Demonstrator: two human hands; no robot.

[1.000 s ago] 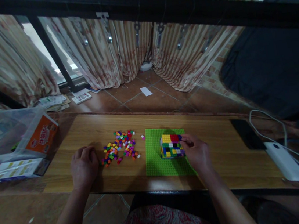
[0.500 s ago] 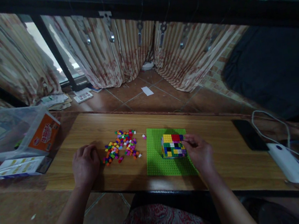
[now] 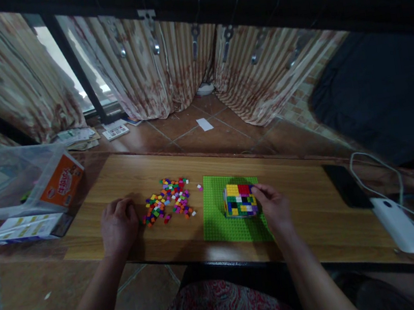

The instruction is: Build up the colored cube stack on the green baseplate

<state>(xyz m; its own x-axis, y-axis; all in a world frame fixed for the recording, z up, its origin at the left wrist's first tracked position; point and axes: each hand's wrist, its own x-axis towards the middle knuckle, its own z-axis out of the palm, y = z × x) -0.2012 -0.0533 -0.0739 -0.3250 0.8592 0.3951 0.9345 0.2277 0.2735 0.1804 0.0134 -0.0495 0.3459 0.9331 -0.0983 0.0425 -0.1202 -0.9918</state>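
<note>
By the fingers of the right hand, the upper right corner of the block structure is touched; whether anything is gripped cannot be told. The structure is set on the green baseplate. Beside the loose bricks, the left hand is rested on the wooden table, its fingers curled, their grip hidden.
</note>
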